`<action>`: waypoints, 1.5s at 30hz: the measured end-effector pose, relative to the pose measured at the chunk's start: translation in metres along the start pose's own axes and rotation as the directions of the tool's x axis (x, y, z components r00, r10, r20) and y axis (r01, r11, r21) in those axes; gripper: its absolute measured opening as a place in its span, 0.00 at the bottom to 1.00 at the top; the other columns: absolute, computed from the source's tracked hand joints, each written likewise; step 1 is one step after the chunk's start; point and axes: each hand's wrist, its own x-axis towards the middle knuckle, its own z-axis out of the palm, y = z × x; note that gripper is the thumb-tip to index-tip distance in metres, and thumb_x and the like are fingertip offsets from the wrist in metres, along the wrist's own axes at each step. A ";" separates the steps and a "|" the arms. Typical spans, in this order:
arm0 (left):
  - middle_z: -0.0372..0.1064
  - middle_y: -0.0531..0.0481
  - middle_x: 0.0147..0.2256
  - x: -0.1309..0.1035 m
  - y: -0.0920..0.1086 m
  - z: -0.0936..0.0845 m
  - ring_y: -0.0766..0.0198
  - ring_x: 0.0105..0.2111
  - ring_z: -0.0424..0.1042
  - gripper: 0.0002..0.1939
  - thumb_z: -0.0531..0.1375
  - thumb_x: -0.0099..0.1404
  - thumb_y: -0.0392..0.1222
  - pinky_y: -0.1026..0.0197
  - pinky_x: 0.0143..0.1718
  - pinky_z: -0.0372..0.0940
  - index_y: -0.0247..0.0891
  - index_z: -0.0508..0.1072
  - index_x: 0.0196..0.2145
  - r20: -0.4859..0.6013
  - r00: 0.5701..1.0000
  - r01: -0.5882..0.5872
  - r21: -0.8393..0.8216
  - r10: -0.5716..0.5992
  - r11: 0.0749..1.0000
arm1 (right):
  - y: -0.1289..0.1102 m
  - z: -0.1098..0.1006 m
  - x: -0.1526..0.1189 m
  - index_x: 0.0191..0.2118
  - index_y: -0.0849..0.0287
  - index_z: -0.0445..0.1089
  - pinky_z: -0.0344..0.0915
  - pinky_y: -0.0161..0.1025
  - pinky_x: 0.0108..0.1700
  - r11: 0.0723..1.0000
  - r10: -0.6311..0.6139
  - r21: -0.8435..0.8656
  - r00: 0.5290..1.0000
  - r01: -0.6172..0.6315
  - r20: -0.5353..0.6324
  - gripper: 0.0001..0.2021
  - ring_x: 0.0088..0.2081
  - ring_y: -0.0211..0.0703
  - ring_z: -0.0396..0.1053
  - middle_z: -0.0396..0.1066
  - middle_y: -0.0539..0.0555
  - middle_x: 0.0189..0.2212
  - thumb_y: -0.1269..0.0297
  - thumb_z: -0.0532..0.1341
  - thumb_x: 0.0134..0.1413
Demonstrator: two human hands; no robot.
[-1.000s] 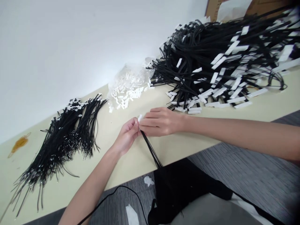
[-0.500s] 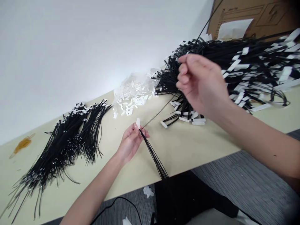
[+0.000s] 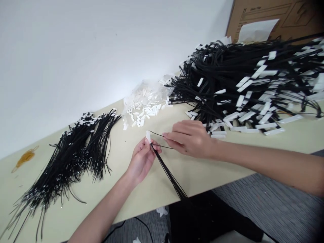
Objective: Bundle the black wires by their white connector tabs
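Between the thumb and fingers of my left hand point(image 3: 140, 158), a small white connector housing point(image 3: 148, 136) points up and away. Several black wires point(image 3: 170, 177) run from its lower end down over the table edge onto my lap. My right hand point(image 3: 191, 139), just to the right, pinches a single black wire point(image 3: 156, 134). The wire's free tip lies close to the top of the housing; whether it touches is too small to tell. Another stretch of wire runs between the two hands, under my right fingers.
A clear plastic bag point(image 3: 141, 92) spills small white housings behind my hands. Bundles of black wires point(image 3: 73, 155) lie left; a large heap of wires with white ends point(image 3: 227, 74) fills the right. Yellow rubber bands point(image 3: 26, 157) lie far left. A cardboard box point(image 3: 286, 13) stands behind the heap.
My right hand has come down and left from above the heap, bringing a wire tip beside the housing. My left hand has stayed nearly in place with its grip.
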 end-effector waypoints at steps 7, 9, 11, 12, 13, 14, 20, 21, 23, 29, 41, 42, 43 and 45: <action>0.61 0.53 0.26 -0.002 0.000 -0.001 0.71 0.27 0.64 0.06 0.57 0.59 0.38 0.66 0.34 0.61 0.33 0.67 0.27 0.013 0.999 -0.028 -0.044 0.029 0.999 | 0.000 -0.002 0.003 0.25 0.59 0.65 0.56 0.32 0.23 1.000 -0.020 0.008 0.999 0.020 -0.036 0.06 0.21 0.32 0.58 0.62 0.48 0.19 0.70 0.56 0.51; 0.61 0.53 0.26 -0.002 0.000 -0.001 0.71 0.26 0.64 0.06 0.57 0.59 0.38 0.66 0.33 0.61 0.33 0.67 0.27 0.009 0.999 -0.039 -0.030 0.039 0.999 | -0.001 -0.002 0.003 0.24 0.59 0.65 0.55 0.31 0.23 1.000 -0.022 0.005 0.999 0.022 -0.036 0.06 0.21 0.32 0.58 0.62 0.47 0.19 0.70 0.56 0.51; 0.61 0.52 0.25 -0.001 -0.001 -0.001 0.71 0.26 0.63 0.06 0.57 0.59 0.38 0.65 0.34 0.60 0.33 0.67 0.27 0.004 0.998 -0.061 -0.004 0.061 0.998 | -0.001 -0.002 0.003 0.25 0.59 0.65 0.55 0.31 0.23 1.000 -0.025 0.003 0.999 0.025 -0.039 0.06 0.21 0.32 0.58 0.62 0.47 0.19 0.71 0.56 0.50; 0.61 0.52 0.25 -0.001 -0.002 0.000 0.71 0.26 0.63 0.06 0.57 0.59 0.38 0.65 0.34 0.60 0.33 0.67 0.27 0.005 0.997 -0.077 0.007 0.077 0.997 | -0.001 -0.001 0.002 0.25 0.59 0.65 0.55 0.31 0.23 1.000 -0.027 0.001 0.999 0.027 -0.042 0.06 0.21 0.32 0.58 0.62 0.47 0.19 0.71 0.56 0.50; 0.61 0.52 0.25 0.000 -0.002 0.000 0.71 0.26 0.63 0.06 0.57 0.59 0.38 0.65 0.34 0.60 0.33 0.67 0.27 0.006 0.996 -0.093 0.015 0.093 0.996 | -0.001 -0.001 0.002 0.25 0.59 0.65 0.55 0.31 0.23 1.000 -0.026 -0.001 0.999 0.026 -0.044 0.05 0.21 0.32 0.57 0.62 0.47 0.19 0.71 0.56 0.50; 0.61 0.52 0.25 0.000 -0.003 0.000 0.71 0.26 0.62 0.06 0.57 0.59 0.38 0.65 0.33 0.60 0.33 0.67 0.26 0.008 0.994 -0.107 0.021 0.107 0.994 | -0.001 -0.001 0.002 0.25 0.59 0.65 0.55 0.31 0.23 1.000 -0.021 -0.002 0.999 0.021 -0.044 0.05 0.21 0.32 0.57 0.62 0.47 0.19 0.71 0.56 0.50; 0.61 0.53 0.26 0.000 -0.005 0.000 0.70 0.26 0.61 0.08 0.57 0.59 0.41 0.64 0.33 0.58 0.35 0.65 0.25 0.022 0.983 -0.182 0.111 0.180 0.977 | -0.005 -0.002 0.001 0.24 0.60 0.63 0.54 0.32 0.24 0.998 0.043 0.044 0.999 -0.042 -0.018 0.06 0.22 0.33 0.57 0.60 0.48 0.20 0.71 0.55 0.50; 0.61 0.53 0.25 -0.001 -0.006 0.000 0.70 0.26 0.61 0.08 0.56 0.60 0.41 0.64 0.33 0.57 0.35 0.65 0.25 0.025 0.980 -0.199 0.147 0.198 0.969 | -0.007 -0.002 0.001 0.24 0.60 0.63 0.54 0.32 0.24 0.997 0.057 0.060 0.998 -0.057 -0.004 0.06 0.22 0.33 0.56 0.60 0.48 0.20 0.72 0.55 0.50; 0.62 0.53 0.25 -0.002 -0.006 0.001 0.69 0.27 0.61 0.09 0.56 0.60 0.43 0.64 0.34 0.57 0.35 0.64 0.25 0.030 0.974 -0.224 0.230 0.223 0.947 | -0.009 -0.001 0.001 0.25 0.60 0.62 0.54 0.32 0.25 0.991 0.088 0.100 0.996 -0.091 0.031 0.06 0.23 0.34 0.57 0.60 0.49 0.21 0.72 0.54 0.50; 0.63 0.51 0.25 -0.004 -0.008 -0.001 0.66 0.29 0.61 0.10 0.55 0.60 0.45 0.63 0.34 0.56 0.36 0.63 0.25 0.060 0.974 -0.222 0.391 0.216 0.893 | -0.012 0.002 0.002 0.28 0.60 0.60 0.61 0.35 0.36 0.911 0.203 0.321 0.960 -0.258 0.195 0.05 0.39 0.38 0.64 0.66 0.57 0.40 0.70 0.52 0.54; 0.61 0.52 0.24 -0.004 -0.009 -0.002 0.66 0.28 0.61 0.11 0.56 0.59 0.46 0.63 0.33 0.55 0.36 0.63 0.25 0.063 0.979 -0.203 0.422 0.195 0.884 | -0.006 -0.004 0.014 0.23 0.59 0.54 0.62 0.37 0.42 0.701 0.168 0.587 0.893 -0.405 0.417 0.09 0.41 0.37 0.64 0.64 0.57 0.38 0.77 0.51 0.51; 0.62 0.52 0.24 -0.004 -0.009 -0.001 0.67 0.28 0.61 0.11 0.56 0.59 0.46 0.64 0.33 0.55 0.36 0.64 0.25 0.057 0.979 -0.200 0.407 0.194 0.891 | -0.005 -0.003 0.013 0.24 0.59 0.55 0.62 0.37 0.42 0.717 0.171 0.574 0.898 -0.396 0.406 0.09 0.40 0.37 0.64 0.64 0.57 0.38 0.77 0.50 0.52; 0.62 0.53 0.24 -0.004 -0.008 0.000 0.67 0.27 0.61 0.11 0.56 0.59 0.45 0.64 0.33 0.55 0.36 0.64 0.25 0.050 0.980 -0.198 0.387 0.194 0.901 | -0.005 -0.001 0.012 0.26 0.60 0.56 0.63 0.38 0.42 0.743 0.182 0.549 0.905 -0.383 0.385 0.08 0.40 0.38 0.64 0.64 0.57 0.38 0.76 0.50 0.53; 0.62 0.53 0.24 -0.003 -0.007 0.001 0.68 0.26 0.62 0.10 0.56 0.59 0.45 0.64 0.33 0.56 0.36 0.64 0.25 0.031 0.982 -0.187 0.341 0.188 0.921 | -0.003 0.002 0.009 0.31 0.61 0.59 0.63 0.40 0.44 0.821 0.186 0.469 0.929 -0.326 0.319 0.04 0.43 0.40 0.63 0.64 0.59 0.41 0.74 0.50 0.55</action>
